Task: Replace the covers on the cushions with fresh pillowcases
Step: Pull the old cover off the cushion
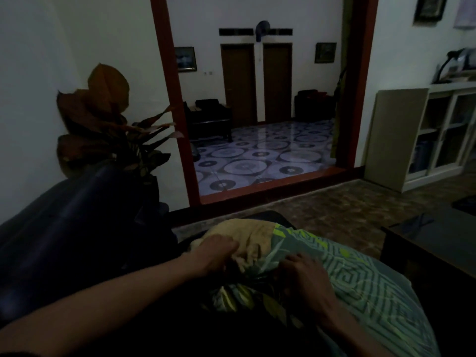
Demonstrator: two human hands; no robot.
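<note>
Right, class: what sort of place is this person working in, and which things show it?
Most likely a dim living room in a home: a dark sofa, a potted plant, framed pictures on the walls, and a cushion being worked on by both hands.

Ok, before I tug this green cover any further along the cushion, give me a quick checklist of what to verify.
1. Left hand on the bare beige cushion: ok, it grips the exposed end.
2. Right hand on the green patterned cover: ok, fingers bunch the fabric at its opening.
3. Cushion partly inside the cover: ok, only the far end sticks out.
4. Cover opening free of twists: cannot tell, too dark and bunched.
5. Dark table at the right clear of the cushion: cannot tell, it stands close.
</note>
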